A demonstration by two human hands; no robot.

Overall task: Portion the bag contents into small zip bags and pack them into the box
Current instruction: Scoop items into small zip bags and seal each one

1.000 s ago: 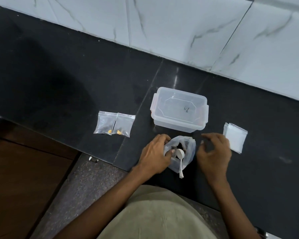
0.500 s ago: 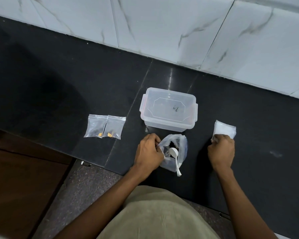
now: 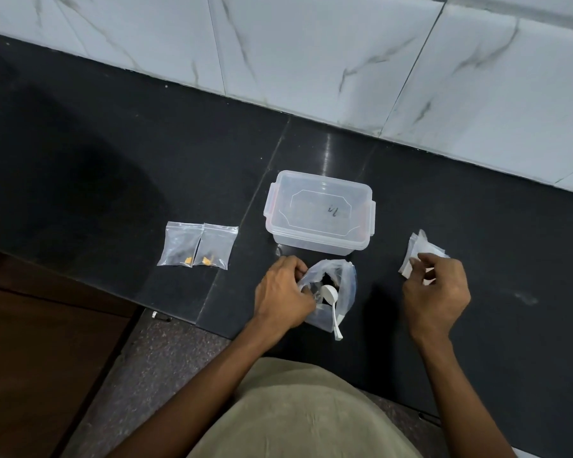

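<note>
Two hands busy: left hand (image 3: 283, 292) grips bag (image 3: 331, 292) mouth; right hand (image 3: 435, 292) pinches empty zip bags (image 3: 417, 251), bag leftward.

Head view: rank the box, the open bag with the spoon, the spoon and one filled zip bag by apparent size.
Largest to smallest:
1. box
2. open bag, partly hidden by the left hand
3. filled zip bag, not far behind the open bag
4. spoon
</note>
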